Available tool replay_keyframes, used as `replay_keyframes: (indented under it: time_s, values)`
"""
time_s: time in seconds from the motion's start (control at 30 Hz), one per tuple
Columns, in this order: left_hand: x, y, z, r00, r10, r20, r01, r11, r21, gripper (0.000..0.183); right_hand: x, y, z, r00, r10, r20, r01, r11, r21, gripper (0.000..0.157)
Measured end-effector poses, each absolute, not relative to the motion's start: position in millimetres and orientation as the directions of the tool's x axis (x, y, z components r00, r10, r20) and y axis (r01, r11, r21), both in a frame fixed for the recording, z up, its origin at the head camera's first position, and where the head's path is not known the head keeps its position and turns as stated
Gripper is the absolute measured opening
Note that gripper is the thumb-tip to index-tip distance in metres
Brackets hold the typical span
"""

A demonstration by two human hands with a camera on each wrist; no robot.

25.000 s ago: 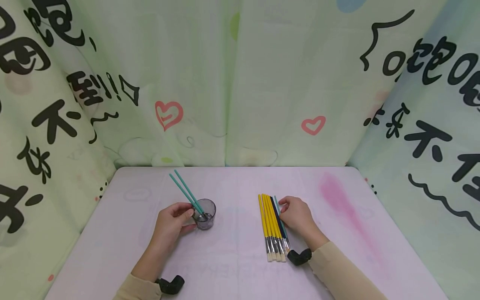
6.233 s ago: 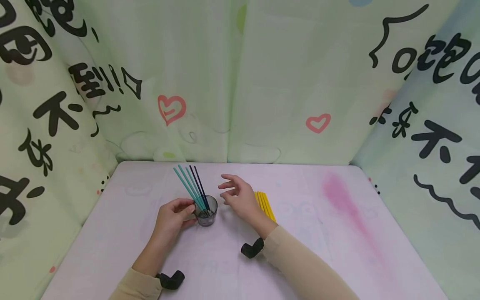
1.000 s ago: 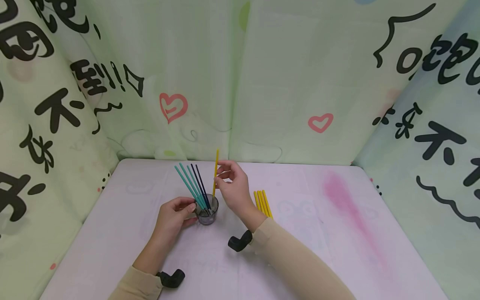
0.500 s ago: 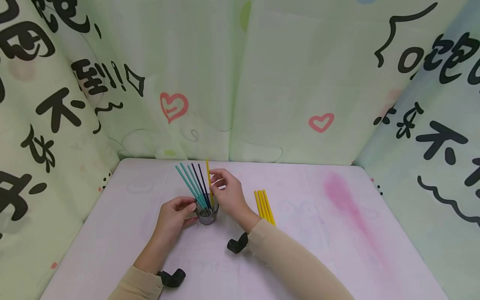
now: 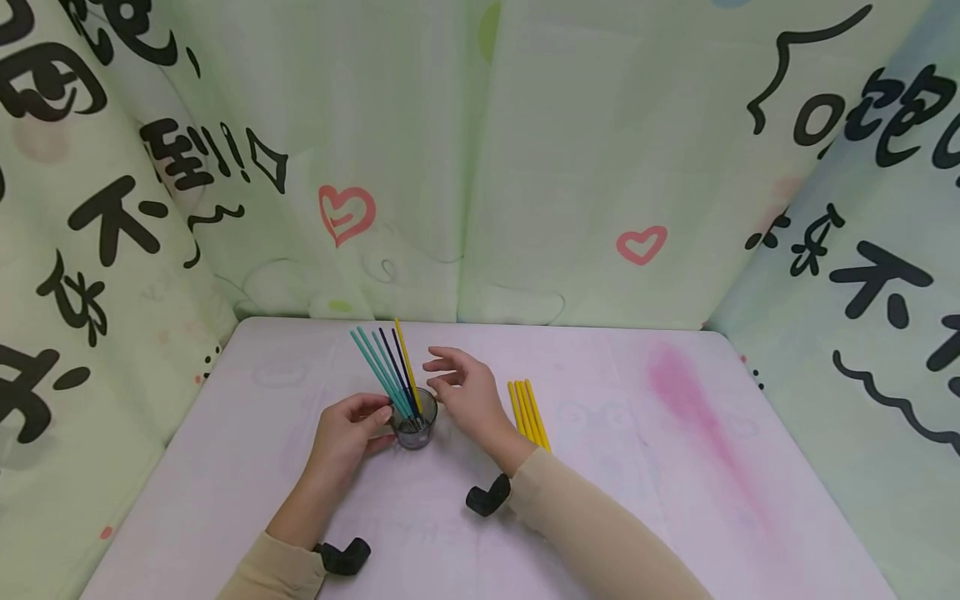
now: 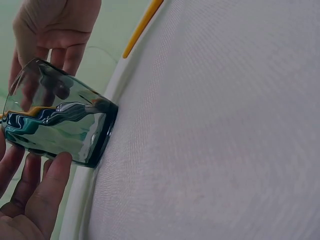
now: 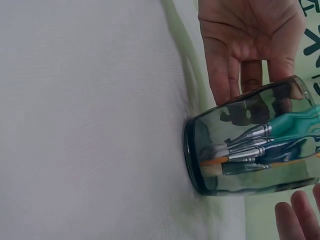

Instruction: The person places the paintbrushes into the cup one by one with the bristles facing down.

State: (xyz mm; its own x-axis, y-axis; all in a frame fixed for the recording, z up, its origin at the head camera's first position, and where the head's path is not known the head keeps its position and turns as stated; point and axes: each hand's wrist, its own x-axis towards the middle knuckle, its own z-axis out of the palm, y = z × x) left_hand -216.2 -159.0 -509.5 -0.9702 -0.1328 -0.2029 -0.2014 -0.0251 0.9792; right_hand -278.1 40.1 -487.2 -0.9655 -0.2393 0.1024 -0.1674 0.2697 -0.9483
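A smoky see-through glass stands on the table, and my left hand grips its side with thumb and fingers. Leaning in it are teal-handled paintbrushes, two dark-handled paintbrushes and one yellow paintbrush. Through the glass wall in the right wrist view, metal ferrules and bristles point down at the base. Just right of the rim is my right hand, holding nothing, its fingers loosely spread. More yellow paintbrushes lie side by side on the table, their lower ends hidden behind my right forearm.
The table has a pale pinkish cover with a pink streak on the right. Printed curtains hang along its back and both sides. A black wrist camera sits at each cuff.
The right hand lowered a yellow paintbrush into the glass, let it go and drew back slightly right. That brush now leans left beside the dark ones. The left hand stayed on the glass.
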Motion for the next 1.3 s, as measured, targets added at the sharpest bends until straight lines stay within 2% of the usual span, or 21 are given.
replay_keyframes:
  time_s: [0.37,0.7,1.1,1.3]
  values:
    - [-218,-159,-510,-0.967,-0.135,-0.215,-0.214,-0.026,0.977,0.024,-271,68,-487,-0.978,-0.201,0.061,-0.105,0.215,-0.971,0.05]
    - [-216,-159,-510,-0.965,-0.14,-0.222,-0.224,-0.001,0.974,0.025,-262,98,-484,-0.982,-0.191,-0.002,-0.05,0.271,-0.961,0.055]
    - [-217,-159,-509,-0.964,-0.144,-0.222,-0.225,0.001,0.974,0.025,-260,134,-486,-0.993,-0.062,-0.101,0.073,0.357,-0.931,0.051]
    - [-217,-159,-510,-0.963,-0.139,-0.23,-0.232,-0.001,0.973,0.026,-261,152,-487,-0.995,-0.004,-0.098,0.087,0.435,-0.896,0.053]
